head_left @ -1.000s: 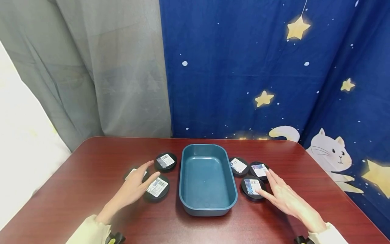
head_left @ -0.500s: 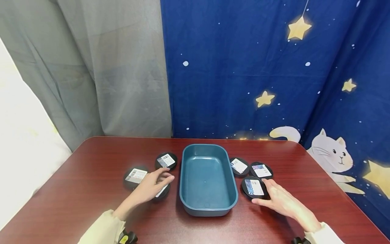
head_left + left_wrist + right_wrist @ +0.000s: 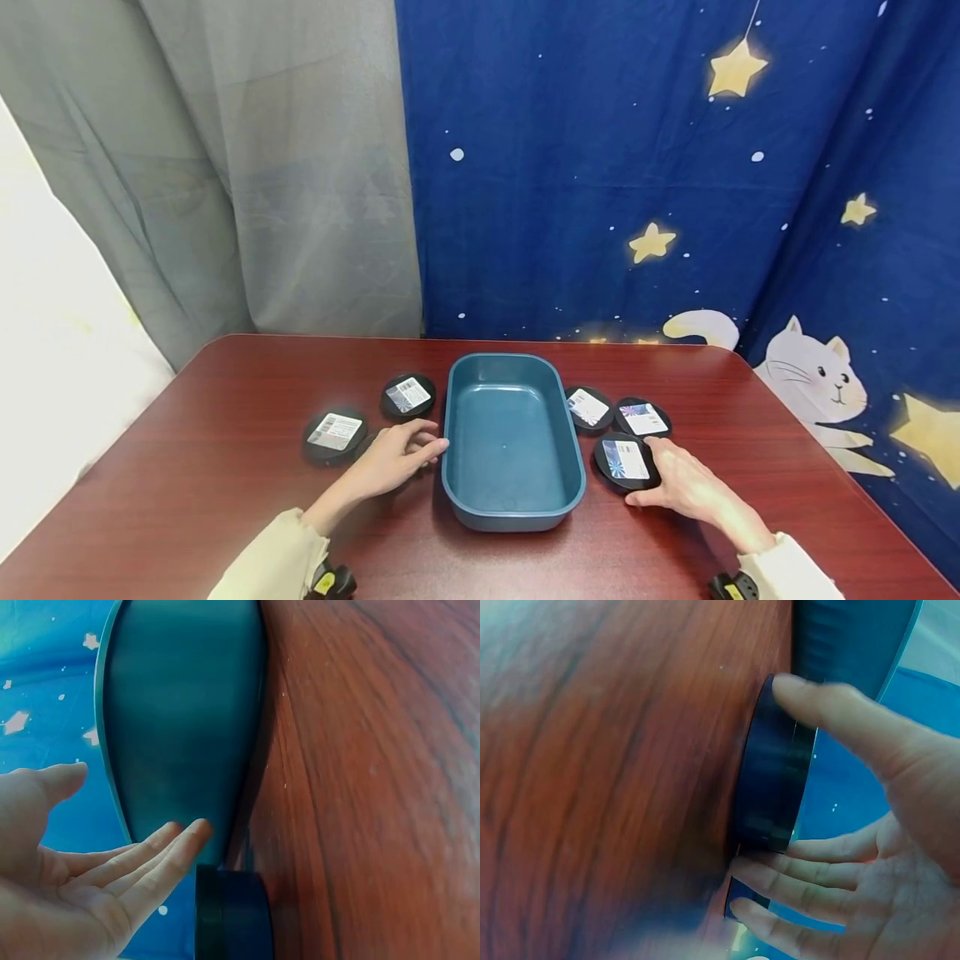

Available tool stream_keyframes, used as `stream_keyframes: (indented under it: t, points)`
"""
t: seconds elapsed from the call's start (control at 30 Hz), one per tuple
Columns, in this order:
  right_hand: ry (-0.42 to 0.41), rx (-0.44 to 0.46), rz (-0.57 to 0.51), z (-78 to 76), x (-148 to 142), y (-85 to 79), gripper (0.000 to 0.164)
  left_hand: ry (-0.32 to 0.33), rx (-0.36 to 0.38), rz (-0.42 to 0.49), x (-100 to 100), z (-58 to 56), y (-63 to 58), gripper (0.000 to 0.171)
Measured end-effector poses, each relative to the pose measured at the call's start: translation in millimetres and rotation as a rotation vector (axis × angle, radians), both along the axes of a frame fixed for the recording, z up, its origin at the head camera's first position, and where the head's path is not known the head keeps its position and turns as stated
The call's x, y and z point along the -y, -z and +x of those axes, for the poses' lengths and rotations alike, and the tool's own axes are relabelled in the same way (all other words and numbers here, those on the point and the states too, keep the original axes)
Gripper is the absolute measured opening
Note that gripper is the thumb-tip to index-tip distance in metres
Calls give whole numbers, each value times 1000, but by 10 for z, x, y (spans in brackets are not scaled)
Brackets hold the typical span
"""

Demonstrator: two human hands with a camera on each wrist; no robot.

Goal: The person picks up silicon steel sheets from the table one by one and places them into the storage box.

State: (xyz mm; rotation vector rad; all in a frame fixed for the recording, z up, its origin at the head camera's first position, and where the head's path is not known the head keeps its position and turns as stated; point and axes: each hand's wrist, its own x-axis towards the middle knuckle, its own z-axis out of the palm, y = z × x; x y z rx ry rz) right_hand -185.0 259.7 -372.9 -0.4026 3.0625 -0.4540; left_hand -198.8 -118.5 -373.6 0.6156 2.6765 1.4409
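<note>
In the head view my left hand (image 3: 393, 460) hovers over a black round container (image 3: 364, 447), mostly hidden beneath it, its fingertips by the left rim of the blue-green tub (image 3: 512, 522). The left wrist view shows those fingers extended, holding nothing, just above the container's dark side (image 3: 234, 915). My right hand (image 3: 686, 483) grips the nearest labelled black round container (image 3: 626, 461) right of the tub. In the right wrist view the thumb (image 3: 810, 697) is on one edge of this container (image 3: 772, 772) and the fingers reach the opposite edge. It lies on the table.
Two more labelled black containers sit left of the tub, one farther back (image 3: 408, 396) and one at the outer left (image 3: 335, 435). On the right are two others (image 3: 588, 410) (image 3: 642, 418). Curtains hang behind the red-brown table (image 3: 247, 392).
My left hand has moved right, from above the left containers to the tub's rim, uncovering the outer left container. My right thumb has slid from the label to the container's near edge.
</note>
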Motion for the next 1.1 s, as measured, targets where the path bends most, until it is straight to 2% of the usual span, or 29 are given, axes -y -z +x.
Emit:
stream_keyframes:
  t: [0.1,0.23,0.47,0.67,0.87,1.03,1.1]
  points:
    - [33,-8,-4,-4,7,2,83,14,31,14,-47,8,-6,50]
    - [35,-10,0,-13,17,9,83,10,41,14,-102,10,1,48]
    - [19,-23,29,-58,17,44,86,-39,-14,-12,-156,-12,31,33]
    - [-1,-28,0,-84,-4,87,94,-83,-68,-51,-193,-57,56,26]
    - [-38,-78,-10,-123,-2,112,96,-94,-65,-36,-220,-103,60,24]
    - [-36,-14,-16,-137,31,67,101,-95,-54,-40,-231,-131,62,25]
    - [-34,15,-15,-150,38,59,99,-102,-72,-67,-233,-139,62,25]
